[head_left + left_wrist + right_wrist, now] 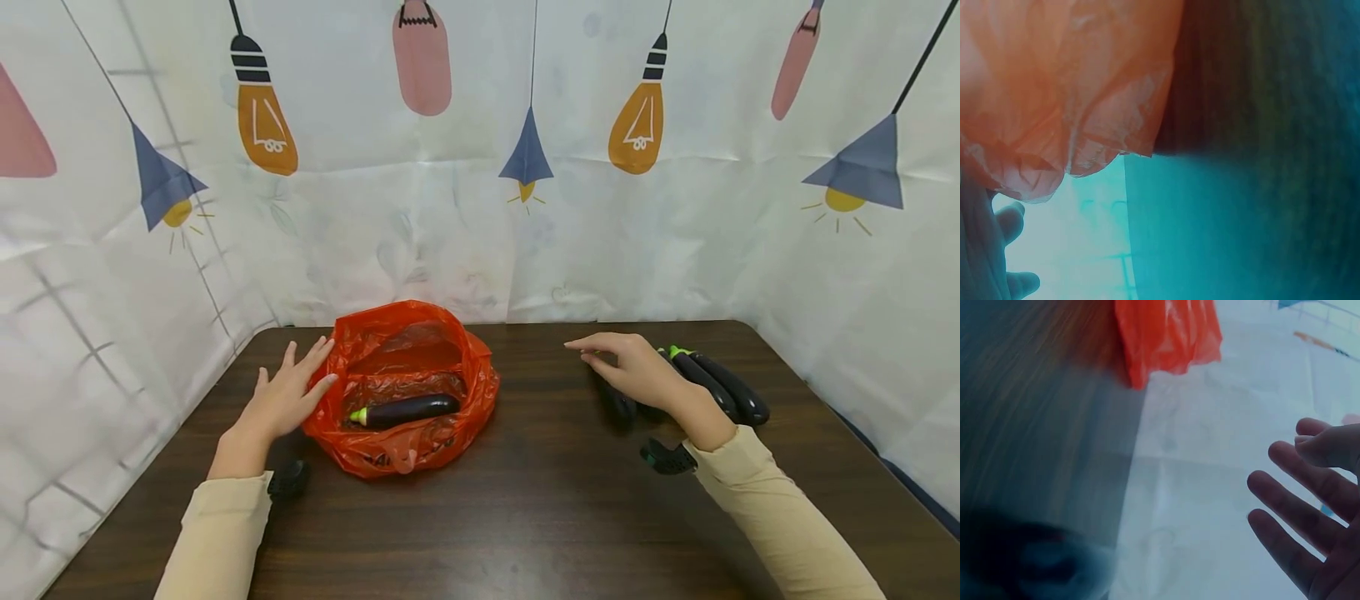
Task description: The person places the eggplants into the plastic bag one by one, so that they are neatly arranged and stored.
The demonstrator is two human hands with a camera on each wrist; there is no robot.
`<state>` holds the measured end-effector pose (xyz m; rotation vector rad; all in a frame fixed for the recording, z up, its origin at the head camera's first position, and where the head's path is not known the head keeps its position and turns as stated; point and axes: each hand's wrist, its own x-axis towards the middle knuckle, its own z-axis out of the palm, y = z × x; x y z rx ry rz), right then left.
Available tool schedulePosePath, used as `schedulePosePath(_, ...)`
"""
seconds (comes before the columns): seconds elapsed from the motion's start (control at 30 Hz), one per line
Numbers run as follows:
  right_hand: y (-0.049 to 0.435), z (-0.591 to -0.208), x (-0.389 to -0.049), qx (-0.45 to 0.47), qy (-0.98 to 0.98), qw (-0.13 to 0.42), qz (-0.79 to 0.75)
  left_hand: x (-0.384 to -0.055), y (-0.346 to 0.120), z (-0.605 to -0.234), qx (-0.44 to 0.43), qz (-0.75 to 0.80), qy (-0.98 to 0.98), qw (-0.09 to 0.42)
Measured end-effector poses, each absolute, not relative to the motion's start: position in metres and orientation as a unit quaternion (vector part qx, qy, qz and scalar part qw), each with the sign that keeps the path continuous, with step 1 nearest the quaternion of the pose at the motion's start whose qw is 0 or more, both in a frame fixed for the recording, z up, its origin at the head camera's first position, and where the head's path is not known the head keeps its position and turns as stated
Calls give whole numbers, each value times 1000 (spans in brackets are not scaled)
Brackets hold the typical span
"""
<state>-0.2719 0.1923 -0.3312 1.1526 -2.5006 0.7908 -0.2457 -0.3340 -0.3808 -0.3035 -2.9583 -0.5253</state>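
Note:
A red plastic bag stands with its mouth open on the dark table, and one eggplant with a green stem end lies inside it. My left hand, fingers spread, is at the bag's left side; the thumb and a fingertip seem to touch its rim. To the right, my right hand hovers over several eggplants, fingers extended and holding nothing. The hand and forearm partly hide those eggplants. In the right wrist view a blurred dark shape, probably an eggplant, shows below the fingers.
The brown wooden table reaches to a white sheet printed with lamps and bulbs, hung behind and at both sides. Dark wrist devices sit under both wrists. Bare tabletop lies between the bag and the right hand.

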Motion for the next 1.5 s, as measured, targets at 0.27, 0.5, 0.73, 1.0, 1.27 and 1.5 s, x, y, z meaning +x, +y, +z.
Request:
schedulePosePath(0.27, 218, -341, -275, 359, -878, 143, 284, -246, -333, -382, -102, -172, -978, 59)
schedulePosePath(0.5, 238, -339, -275, 324, -890, 152, 284, -246, -334, -384, -102, -168, -978, 62)
schedulePosePath(0.73, 256, -339, -276, 288, -903, 142, 285, -246, -333, -383, -103, -170, -978, 60)
schedulePosePath(1.0, 280, -336, -275, 244, -914, 142, 290, -246, -333, -382, -100, -166, -979, 63)
schedulePosePath(1.27, 303, -335, -275, 212, -923, 130, 294, -245, -333, -381, -101, -165, -979, 63)
schedulePosePath(1.5, 319, -336, -278, 186, -936, 103, 280, -246, -334, -380, -101, -167, -979, 65)
